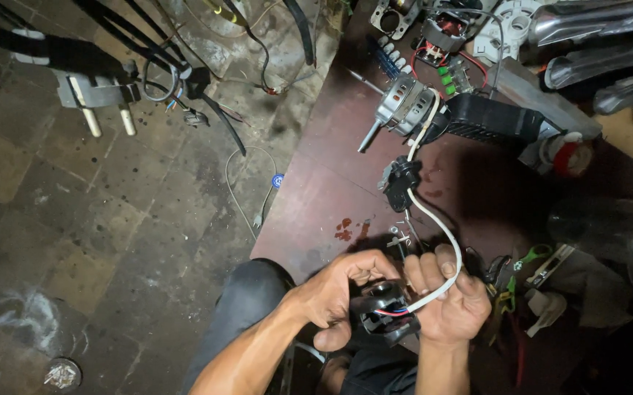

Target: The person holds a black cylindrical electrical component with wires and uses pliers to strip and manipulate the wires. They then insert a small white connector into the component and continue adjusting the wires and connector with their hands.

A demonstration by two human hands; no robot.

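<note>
Black plastic housing (386, 311) containing red and blue wires, clamped between left hand (335, 292) and right hand (452, 303) fingers; white cable (444, 234) attached.

Bare hands, bare forearms, dark trousers: the worker seen from above.

Both forearms enter from the bottom centre of the frame with no sleeves, watch, bracelet or gloves visible on them. The left hand (338, 292) and the right hand (452, 303) show no rings; knuckles and fingertips look smudged and grimy in the dim light. Below the arms, at lower centre, a bent knee is covered in dark grey trousers (247, 303) of plain cloth, creased at the bend, the rest lost in shadow.
</note>
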